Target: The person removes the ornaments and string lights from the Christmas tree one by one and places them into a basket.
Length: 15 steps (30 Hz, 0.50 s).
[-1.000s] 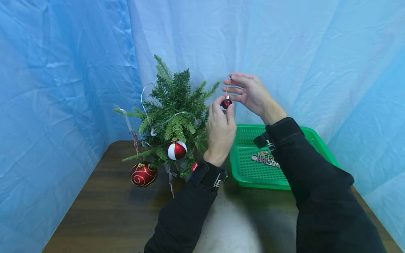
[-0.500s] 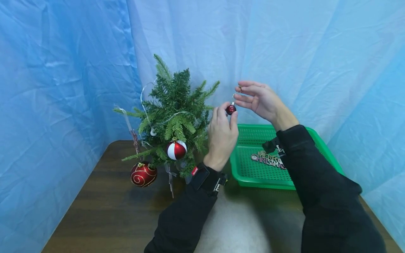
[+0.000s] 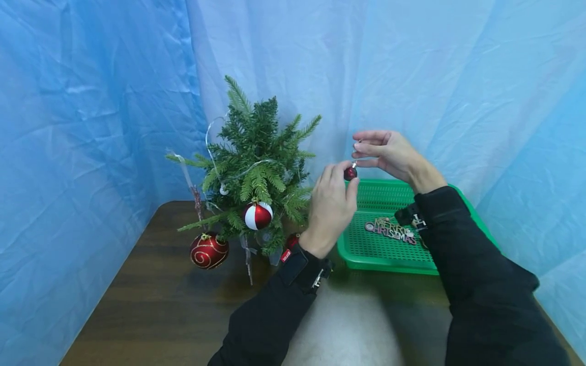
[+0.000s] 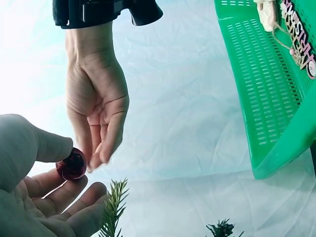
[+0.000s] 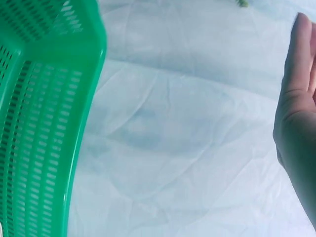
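Note:
My left hand (image 3: pixel 331 208) pinches a small, shiny dark red bauble (image 3: pixel 350 174) between thumb and fingertips, its silver cap upward. The left wrist view shows the bauble (image 4: pixel 71 164) against the thumb of my left hand (image 4: pixel 24 163). Just above and to the right, my right hand (image 3: pixel 398 155) holds the bauble's thin hanging string at its fingertips; most of the string is hidden behind the fingers. In the right wrist view, only part of my right hand (image 5: pixel 298 108) shows at the right edge. Left of both hands stands a small green Christmas tree (image 3: pixel 256 147).
On the tree hang a red bauble with gold swirls (image 3: pixel 209 251) and a red-and-white bauble (image 3: pixel 258 216). A green basket (image 3: pixel 389 264) under the right forearm holds a "Merry Christmas" sign (image 3: pixel 391 231). Blue-white cloth (image 3: pixel 412 61) hangs behind the wooden table (image 3: pixel 151 305).
Both hands have moved right and down, away from the tree, carrying the small bauble. The right fingers have come closer to the bauble. Another red ornament now shows beside the left wrist.

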### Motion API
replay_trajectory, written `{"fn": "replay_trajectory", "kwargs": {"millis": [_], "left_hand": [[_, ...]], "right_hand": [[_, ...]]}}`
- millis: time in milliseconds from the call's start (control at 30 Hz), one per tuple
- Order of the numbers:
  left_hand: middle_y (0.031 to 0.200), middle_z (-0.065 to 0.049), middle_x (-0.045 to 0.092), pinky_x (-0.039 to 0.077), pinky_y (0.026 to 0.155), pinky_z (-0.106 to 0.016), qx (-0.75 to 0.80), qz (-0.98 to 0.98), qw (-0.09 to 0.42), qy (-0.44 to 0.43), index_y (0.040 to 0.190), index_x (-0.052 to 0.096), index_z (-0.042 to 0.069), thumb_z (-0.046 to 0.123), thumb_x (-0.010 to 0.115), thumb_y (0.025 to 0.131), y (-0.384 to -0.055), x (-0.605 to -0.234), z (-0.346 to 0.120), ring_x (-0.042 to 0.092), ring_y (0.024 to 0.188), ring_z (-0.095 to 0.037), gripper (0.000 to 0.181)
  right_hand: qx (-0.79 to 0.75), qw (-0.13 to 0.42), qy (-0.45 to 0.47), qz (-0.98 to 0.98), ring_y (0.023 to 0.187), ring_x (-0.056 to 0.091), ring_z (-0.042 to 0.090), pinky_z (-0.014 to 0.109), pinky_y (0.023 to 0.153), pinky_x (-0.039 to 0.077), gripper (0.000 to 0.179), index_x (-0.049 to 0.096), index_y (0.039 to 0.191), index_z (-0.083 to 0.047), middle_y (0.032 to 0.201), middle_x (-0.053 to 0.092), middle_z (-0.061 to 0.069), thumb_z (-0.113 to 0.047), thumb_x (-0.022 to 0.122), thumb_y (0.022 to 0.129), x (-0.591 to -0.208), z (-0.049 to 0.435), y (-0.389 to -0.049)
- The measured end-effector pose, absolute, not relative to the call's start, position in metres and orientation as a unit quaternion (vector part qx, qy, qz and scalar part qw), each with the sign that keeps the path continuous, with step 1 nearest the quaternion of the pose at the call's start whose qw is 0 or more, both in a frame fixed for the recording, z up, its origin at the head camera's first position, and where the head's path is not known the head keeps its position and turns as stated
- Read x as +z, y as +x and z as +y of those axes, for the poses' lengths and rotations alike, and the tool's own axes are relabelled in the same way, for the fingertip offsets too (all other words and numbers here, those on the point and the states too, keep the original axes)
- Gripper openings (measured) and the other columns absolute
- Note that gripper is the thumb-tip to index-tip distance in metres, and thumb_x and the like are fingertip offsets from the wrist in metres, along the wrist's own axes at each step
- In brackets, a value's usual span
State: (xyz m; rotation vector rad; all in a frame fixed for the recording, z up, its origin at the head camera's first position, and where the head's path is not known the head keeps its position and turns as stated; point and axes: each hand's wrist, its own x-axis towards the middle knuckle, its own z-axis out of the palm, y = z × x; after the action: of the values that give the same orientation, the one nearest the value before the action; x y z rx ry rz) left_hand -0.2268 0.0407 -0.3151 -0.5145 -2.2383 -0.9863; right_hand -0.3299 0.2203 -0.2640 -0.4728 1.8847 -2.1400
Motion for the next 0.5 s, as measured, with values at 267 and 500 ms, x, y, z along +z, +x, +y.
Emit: {"fn": "replay_trajectory", "kwargs": {"millis": [267,500], "left_hand": [[0.121,-0.009,0.062,0.052,0.089,-0.031,-0.338,-0.862,0.313,-0.213,0.132,0.062,0.006,0.015,0.069,0.098,-0.223,-0.326,0.046,0.062,0.106,-0.021,0.035],[0.122,-0.008,0.061,0.052,0.091,-0.030,-0.259,-0.874,0.343,-0.224,0.128,0.064,0.009,0.014,0.071,0.096,-0.222,-0.332,0.050,0.059,0.110,-0.023,0.033]], "right_hand": [[-0.687,0.169,-0.189,0.681,0.097,0.071,0.028,0.048,0.092,0.054,0.018,0.069,0.112,0.001,0.102,0.071,0.012,-0.011,0.064,0.100,-0.271,0.236,-0.330],[-0.706,0.241,-0.241,0.621,0.097,0.071,0.027,0.047,0.092,0.055,0.016,0.070,0.108,-0.005,0.104,0.070,0.011,-0.005,0.054,0.105,-0.275,0.249,-0.326]]}}
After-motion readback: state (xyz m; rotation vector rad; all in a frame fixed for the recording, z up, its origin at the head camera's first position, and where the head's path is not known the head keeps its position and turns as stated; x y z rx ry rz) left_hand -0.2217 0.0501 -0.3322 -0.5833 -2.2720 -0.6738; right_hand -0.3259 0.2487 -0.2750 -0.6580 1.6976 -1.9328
